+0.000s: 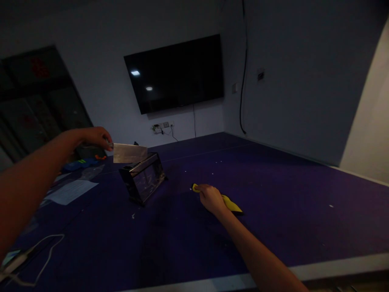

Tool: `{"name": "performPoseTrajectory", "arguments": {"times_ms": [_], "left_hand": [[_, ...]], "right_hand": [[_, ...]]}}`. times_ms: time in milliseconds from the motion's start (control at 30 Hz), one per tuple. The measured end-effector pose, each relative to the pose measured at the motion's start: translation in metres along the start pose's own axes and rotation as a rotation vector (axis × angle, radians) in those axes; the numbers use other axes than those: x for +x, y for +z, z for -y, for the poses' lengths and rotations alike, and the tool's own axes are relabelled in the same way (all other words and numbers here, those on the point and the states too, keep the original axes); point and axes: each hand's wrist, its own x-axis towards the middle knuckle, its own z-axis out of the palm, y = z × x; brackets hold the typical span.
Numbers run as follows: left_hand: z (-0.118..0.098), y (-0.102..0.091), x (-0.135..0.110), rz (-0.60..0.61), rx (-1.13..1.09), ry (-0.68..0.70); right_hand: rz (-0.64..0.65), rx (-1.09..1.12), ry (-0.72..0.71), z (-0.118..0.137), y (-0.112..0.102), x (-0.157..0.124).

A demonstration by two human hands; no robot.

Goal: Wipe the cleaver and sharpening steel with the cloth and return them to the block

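Observation:
My left hand (99,138) is closed in a pinch on the left end of a pale, flat rectangular sheet (130,153). The sheet's right end is at the top of a black-framed box (145,177) with a clear front, and I cannot tell whether they touch. Some light bits show behind the clear front. Over the purple table (188,231), my right hand (211,198) is closed on a yellow piece with dark edging (232,205), which looks like a cloth. It shows on both sides of the hand, while its middle is hidden.
White papers (71,192) and a blue item (80,164) lie at the left. A white cable (50,259) loops at the front left. Small white scraps (331,206) are scattered on the table. A television (176,75) hangs on the back wall.

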Motion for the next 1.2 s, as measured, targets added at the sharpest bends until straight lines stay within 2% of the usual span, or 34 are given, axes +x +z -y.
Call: {"name": "performPoseTrajectory", "arguments": {"times_ms": [100, 167, 300, 333, 433, 500, 600, 767, 1000, 1200], "left_hand": [[0.003, 0.011, 0.015, -0.039, 0.094, 0.129], [0.005, 0.014, 0.033, -0.03, 0.166, 0.22], [0.005, 0.012, 0.076, 0.164, 0.415, 0.309], [0.002, 0.013, 0.084, 0.18, 0.466, 0.333], [-0.01, 0.024, 0.098, 0.121, 0.586, 0.49], [-0.02, 0.037, 0.101, 0.057, 0.648, 0.588], [-0.032, 0.059, 0.104, -0.004, 0.663, 0.655], [-0.046, 0.097, 0.105, 0.036, 0.652, 0.723], [-0.057, 0.144, 0.089, 0.118, 0.562, 0.711], [-0.059, 0.161, 0.08, 0.181, 0.36, 0.64]], "right_hand": [[0.006, -0.002, 0.0, -0.001, 0.0, 0.0], [0.002, -0.006, -0.004, -0.001, 0.0, 0.001], [-0.007, -0.011, -0.01, 0.0, 0.0, 0.0], [-0.004, -0.01, -0.009, 0.001, 0.0, 0.0], [0.002, -0.01, -0.004, 0.002, 0.0, -0.001], [0.0, -0.019, -0.007, 0.002, 0.0, -0.001], [-0.007, -0.028, -0.017, 0.002, 0.001, -0.001], [-0.006, -0.017, -0.02, 0.002, 0.0, -0.002], [0.006, -0.019, -0.028, 0.004, 0.0, -0.003], [0.026, -0.002, -0.029, 0.004, 0.0, -0.003]]}}
